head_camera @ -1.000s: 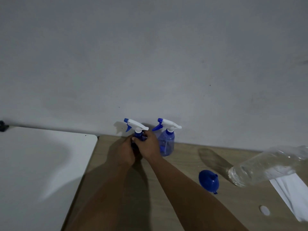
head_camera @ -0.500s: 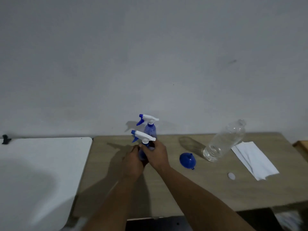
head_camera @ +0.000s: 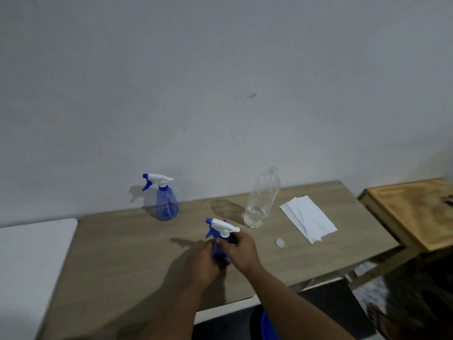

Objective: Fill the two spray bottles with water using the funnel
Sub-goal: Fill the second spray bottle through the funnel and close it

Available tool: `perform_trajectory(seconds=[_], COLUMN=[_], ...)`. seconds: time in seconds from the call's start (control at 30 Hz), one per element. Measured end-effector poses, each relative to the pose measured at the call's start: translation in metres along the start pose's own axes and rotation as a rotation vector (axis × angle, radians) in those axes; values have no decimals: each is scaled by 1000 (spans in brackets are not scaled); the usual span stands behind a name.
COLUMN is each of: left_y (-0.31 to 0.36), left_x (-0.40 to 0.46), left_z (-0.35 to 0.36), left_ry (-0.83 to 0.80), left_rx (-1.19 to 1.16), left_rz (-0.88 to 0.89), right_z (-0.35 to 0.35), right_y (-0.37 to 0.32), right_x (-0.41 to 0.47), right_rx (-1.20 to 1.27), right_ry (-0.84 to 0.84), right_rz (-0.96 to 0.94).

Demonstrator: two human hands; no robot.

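Probably the near spray bottle (head_camera: 220,249) is light, because it looks empty; its thin blue plastic wall should give a little under pressure, so a firm squeeze is not needed. A good place to hold it is the body low down with one hand, while the other hand takes the collar under the white trigger head, since the head must come off before any water goes in. The smooth plastic may slip if the palms are wet.

Now the left hand (head_camera: 203,263) is wrapped around the body of this bottle, and the right hand (head_camera: 241,250) is closed on its neck, just below the head. The bottle stands upright near the middle of the desk (head_camera: 127,256), a little toward the front edge.

It is a small bottle of clear blue plastic with a white head and a blue nozzle and trigger. The second spray bottle (head_camera: 165,202) looks the same and stands alone at the back edge, well apart. A clear water bottle (head_camera: 261,202), without cap, stands at the back toward the right, and a small white cap (head_camera: 280,242) lies near it. I cannot see the funnel on the desk.
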State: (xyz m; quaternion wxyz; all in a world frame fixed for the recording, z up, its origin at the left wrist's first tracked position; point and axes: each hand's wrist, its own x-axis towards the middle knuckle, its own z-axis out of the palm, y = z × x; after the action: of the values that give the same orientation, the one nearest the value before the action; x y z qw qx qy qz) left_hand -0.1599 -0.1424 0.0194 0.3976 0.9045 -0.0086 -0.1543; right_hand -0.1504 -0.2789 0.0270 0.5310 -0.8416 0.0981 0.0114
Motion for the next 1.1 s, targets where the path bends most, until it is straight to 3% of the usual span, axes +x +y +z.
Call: perform_trajectory(seconds=[0.43, 0.83, 1.1], left_y=[-4, 0, -2], left_x=[-3, 2, 6], left_z=[30, 23, 25], left_ry=[81, -11, -6], left_rx=[271, 273, 276], left_rz=[-40, -4, -27], right_z=[-4, -15, -8], right_y=[36, 45, 40], right_x=[-8, 5, -4], right_rx=[233, 255, 301], right_ry=[-44, -205, -136], right_rz=[49, -4, 24])
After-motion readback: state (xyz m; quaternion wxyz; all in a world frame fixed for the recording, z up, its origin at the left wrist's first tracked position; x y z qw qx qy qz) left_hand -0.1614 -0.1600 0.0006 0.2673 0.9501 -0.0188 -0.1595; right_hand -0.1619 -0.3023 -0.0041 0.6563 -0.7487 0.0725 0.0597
